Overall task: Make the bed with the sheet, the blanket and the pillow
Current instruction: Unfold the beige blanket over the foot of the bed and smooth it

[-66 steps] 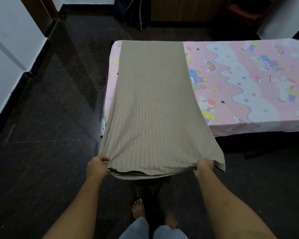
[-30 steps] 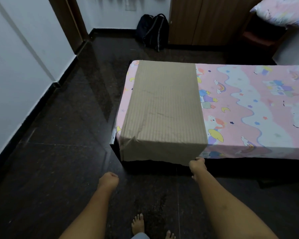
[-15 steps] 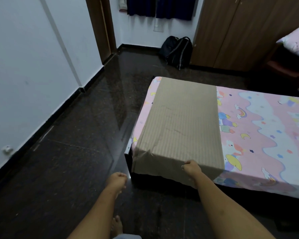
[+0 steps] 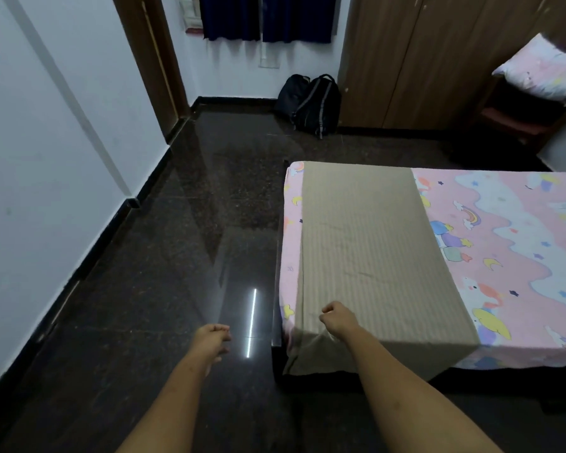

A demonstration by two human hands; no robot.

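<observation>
A folded tan striped blanket [image 4: 373,250] lies across the left end of the bed and hangs over its near edge. The bed wears a pink cartoon-print sheet [image 4: 520,256]. My right hand [image 4: 339,318] is curled on the blanket near its near-left corner, and creases fan out from under it. My left hand [image 4: 211,338] hangs loosely curled over the floor to the left of the bed and holds nothing. A pillow [image 4: 543,73] in a matching pink print rests on a dark chair at the far right.
Dark glossy floor [image 4: 193,223] stretches to the left of the bed as far as a white wall [image 4: 46,158]. Two black backpacks [image 4: 311,103] lean at the back beside a wooden wardrobe [image 4: 422,60]. A wooden door frame [image 4: 151,60] stands at the back left.
Both hands let go of the blanket's near edge as it dropped onto the bed. My right hand then shifted left to its near-left corner. The view moved towards the bed's left end.
</observation>
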